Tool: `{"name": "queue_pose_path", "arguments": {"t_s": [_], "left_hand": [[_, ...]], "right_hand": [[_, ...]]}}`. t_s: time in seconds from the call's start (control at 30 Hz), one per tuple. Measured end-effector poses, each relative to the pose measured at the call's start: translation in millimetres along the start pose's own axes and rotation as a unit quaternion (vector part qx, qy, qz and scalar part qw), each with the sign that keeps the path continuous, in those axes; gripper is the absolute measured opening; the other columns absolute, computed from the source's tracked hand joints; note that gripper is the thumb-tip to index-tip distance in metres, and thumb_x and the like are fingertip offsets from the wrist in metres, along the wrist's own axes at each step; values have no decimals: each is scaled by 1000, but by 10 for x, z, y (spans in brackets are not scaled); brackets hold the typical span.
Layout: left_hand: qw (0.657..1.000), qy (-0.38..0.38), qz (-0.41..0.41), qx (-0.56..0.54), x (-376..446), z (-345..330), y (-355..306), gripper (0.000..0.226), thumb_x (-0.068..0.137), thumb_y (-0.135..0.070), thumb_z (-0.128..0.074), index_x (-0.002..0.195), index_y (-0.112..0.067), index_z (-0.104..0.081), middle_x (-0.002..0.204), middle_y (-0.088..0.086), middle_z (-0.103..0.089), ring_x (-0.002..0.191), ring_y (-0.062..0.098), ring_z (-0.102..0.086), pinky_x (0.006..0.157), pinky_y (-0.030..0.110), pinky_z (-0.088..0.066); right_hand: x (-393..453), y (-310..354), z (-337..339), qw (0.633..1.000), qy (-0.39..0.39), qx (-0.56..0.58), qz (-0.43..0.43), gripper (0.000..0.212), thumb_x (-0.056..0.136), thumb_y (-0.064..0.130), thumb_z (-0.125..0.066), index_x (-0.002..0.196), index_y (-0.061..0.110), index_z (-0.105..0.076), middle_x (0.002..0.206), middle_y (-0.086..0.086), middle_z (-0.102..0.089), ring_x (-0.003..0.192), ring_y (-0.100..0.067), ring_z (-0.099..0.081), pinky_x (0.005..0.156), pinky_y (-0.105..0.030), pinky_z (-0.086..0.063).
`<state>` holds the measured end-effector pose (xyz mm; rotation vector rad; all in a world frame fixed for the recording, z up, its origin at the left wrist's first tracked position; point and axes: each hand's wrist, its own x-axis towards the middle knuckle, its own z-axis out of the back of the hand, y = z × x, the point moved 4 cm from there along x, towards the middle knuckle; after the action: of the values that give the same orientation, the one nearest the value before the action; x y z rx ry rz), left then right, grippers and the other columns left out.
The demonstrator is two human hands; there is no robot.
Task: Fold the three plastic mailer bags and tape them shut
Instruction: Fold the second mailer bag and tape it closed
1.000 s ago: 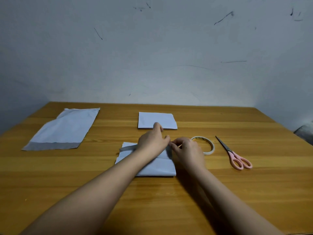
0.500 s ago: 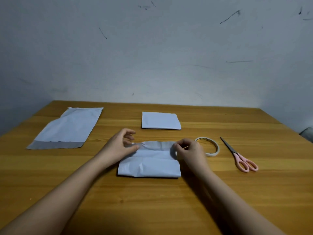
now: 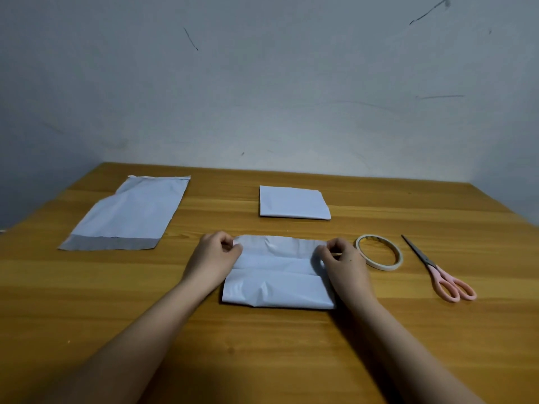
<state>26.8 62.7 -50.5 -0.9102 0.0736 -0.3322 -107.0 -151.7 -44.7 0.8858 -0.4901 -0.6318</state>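
Observation:
A partly folded white mailer bag [image 3: 278, 275] lies on the wooden table [image 3: 116, 301] in front of me. My left hand [image 3: 214, 259] pinches its far left corner, and my right hand [image 3: 341, 262] pinches its far right corner. A finished folded bag [image 3: 294, 203] sits behind it. An unfolded bag [image 3: 128, 214] with a grey strip lies flat at the back left. A roll of tape [image 3: 379, 252] rests just right of my right hand.
Pink-handled scissors [image 3: 437, 271] lie to the right of the tape roll, blades pointing away. A pale wall [image 3: 262, 83] stands right behind the table's far edge.
My left hand slid from the middle of the bag out to its far left corner and now pinches it. The right hand stays at the right corner. The camera tilted slightly.

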Motion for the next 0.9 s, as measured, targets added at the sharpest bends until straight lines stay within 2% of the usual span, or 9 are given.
{"name": "queue_pose_path", "arguments": {"t_s": [0.17,0.37,0.5,0.73,0.9], "left_hand": [[999,27,20,23,14,-9,-111,15,90,-30,-56,88,-16,-54,88,2,-60,77,19,-55,64,30,-38],[997,62,42,-13,-33,12,-129,15,89,-27,-61,96,-13,-58,91,3,-62,82,17,-58,65,26,-41],[997,60,41,-31,-92,39,-106,14,88,-27,-62,88,-14,-58,86,4,-63,79,17,-58,65,28,-42],[999,32,25,-11,-152,59,-31,20,89,-31,-60,76,-16,-59,76,0,-61,72,18,-57,66,31,-42],[1000,-7,-8,0,-190,53,-16,22,88,-32,-61,70,-21,-55,87,-1,-56,73,10,-55,64,26,-39]], "right_hand": [[31,12,-18,1000,9,3,-8,15,88,32,-57,80,19,-55,74,2,-61,71,-20,-54,64,-35,-41],[31,18,12,999,39,7,-3,16,87,27,-61,75,18,-54,74,4,-61,68,-16,-52,62,-33,-38],[7,-13,52,999,46,23,-3,20,85,26,-64,74,12,-55,68,2,-60,63,-17,-51,60,-32,-37],[-16,-15,82,999,36,31,-14,28,85,30,-64,65,18,-50,59,6,-52,56,-14,-44,56,-31,-33],[-8,0,83,999,43,21,-12,27,84,30,-63,70,11,-51,59,5,-48,57,-14,-42,57,-32,-33]]}}
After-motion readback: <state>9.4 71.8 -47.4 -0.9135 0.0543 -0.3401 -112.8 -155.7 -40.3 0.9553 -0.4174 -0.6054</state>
